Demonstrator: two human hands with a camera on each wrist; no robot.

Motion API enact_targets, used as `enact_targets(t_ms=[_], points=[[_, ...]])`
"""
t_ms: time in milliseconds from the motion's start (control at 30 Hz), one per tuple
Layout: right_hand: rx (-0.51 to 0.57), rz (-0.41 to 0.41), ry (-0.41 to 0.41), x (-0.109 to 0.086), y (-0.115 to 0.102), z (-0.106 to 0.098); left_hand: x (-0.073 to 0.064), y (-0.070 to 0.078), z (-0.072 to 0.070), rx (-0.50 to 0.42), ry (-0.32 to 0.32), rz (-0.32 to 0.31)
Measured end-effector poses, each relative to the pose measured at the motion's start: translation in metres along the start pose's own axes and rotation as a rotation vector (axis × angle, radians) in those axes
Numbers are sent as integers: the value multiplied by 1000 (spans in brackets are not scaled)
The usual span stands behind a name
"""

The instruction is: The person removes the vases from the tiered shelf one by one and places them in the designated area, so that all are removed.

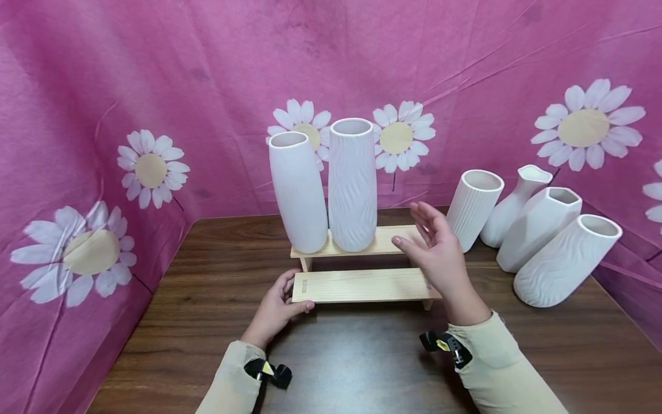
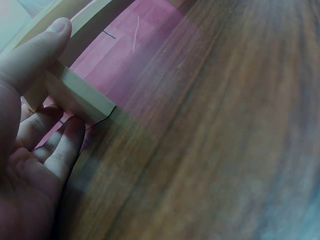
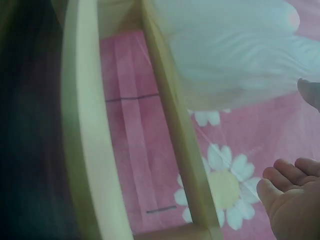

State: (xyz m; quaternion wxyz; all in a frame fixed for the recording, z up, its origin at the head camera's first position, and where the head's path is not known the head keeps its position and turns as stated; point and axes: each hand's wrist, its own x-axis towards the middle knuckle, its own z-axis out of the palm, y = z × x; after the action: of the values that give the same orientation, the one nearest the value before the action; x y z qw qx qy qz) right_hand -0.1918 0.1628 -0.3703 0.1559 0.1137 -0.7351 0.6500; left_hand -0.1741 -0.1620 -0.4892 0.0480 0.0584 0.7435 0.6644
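A two-step pale wooden stand stands on the table in the head view. My left hand grips the left end of its lower step, the thumb over the front edge. In the left wrist view the fingers curl beside the stand's leg. On the upper step stand a smooth white vase and, to its right, a wavy-ribbed white vase. My right hand hovers over the stand's right end, holding nothing, with thumb and fingers spread apart; the right wrist view shows its fingers beyond the step.
On the right of the dark wooden table stand a ribbed vase, a narrow-necked vase, a faceted vase and a wavy vase, all white. Pink flowered cloth hangs behind the table.
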Motion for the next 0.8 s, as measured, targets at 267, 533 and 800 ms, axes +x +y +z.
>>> enact_targets(t_ms=[267,533,800], points=[[2,26,-121,4,11,20,1,-4,3,-15,-26,5],[-40,71,-218,17,17,33,3,-5,3,1,-42,51],[-61,46,-242,34,17,54,2,-4,0,-7,-10,35]])
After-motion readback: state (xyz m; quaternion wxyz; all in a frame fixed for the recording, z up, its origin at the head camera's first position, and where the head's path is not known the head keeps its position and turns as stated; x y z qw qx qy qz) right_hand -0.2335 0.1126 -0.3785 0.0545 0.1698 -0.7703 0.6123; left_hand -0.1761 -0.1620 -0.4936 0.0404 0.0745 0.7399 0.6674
